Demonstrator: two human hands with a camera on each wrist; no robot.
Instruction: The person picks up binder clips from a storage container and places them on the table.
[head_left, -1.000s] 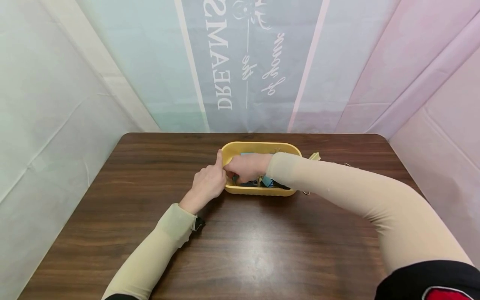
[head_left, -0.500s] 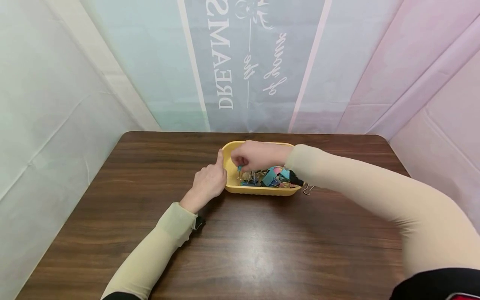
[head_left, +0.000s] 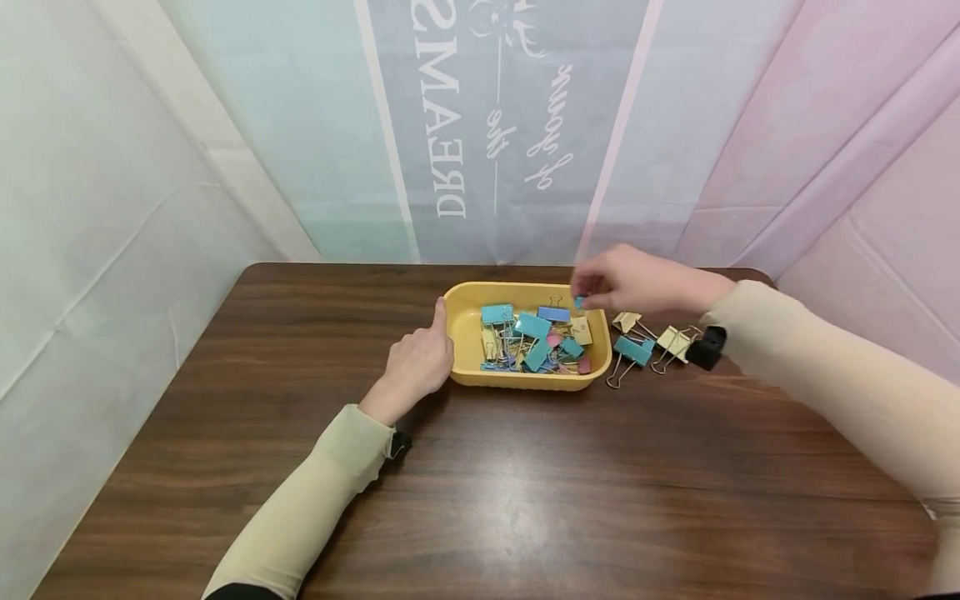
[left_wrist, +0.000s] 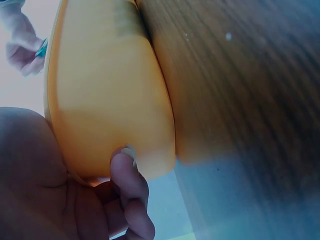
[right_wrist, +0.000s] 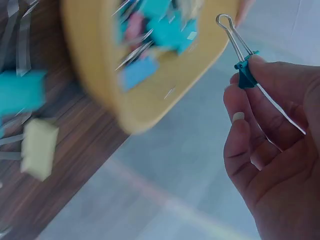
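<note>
A small teal binder clip point(right_wrist: 246, 77) is pinched between the thumb and fingers of my right hand point(head_left: 637, 279), its wire handles pointing away from the fingertips in the right wrist view. In the head view that hand hovers over the back right corner of a yellow plastic bin point(head_left: 517, 382). My left hand point(head_left: 416, 362) holds the bin's left end, index finger stretched along the rim; the left wrist view has a fingertip point(left_wrist: 124, 165) against the outer wall. Inside the bin lies a heap of teal, blue, yellow and pink binder clips point(head_left: 534, 327).
Right of the bin, a teal binder clip point(head_left: 633, 350) and yellow binder clips point(head_left: 673, 343) lie on the dark wooden table point(head_left: 480, 483). A printed cloth backdrop point(head_left: 495, 133) hangs behind the table's far edge. A black wrist camera point(head_left: 707, 347) sits under the right wrist.
My right hand was down in the bin, came up with a teal clip, and has moved right to the bin's far right corner. The left hand has stayed put. More clips are now visible.
</note>
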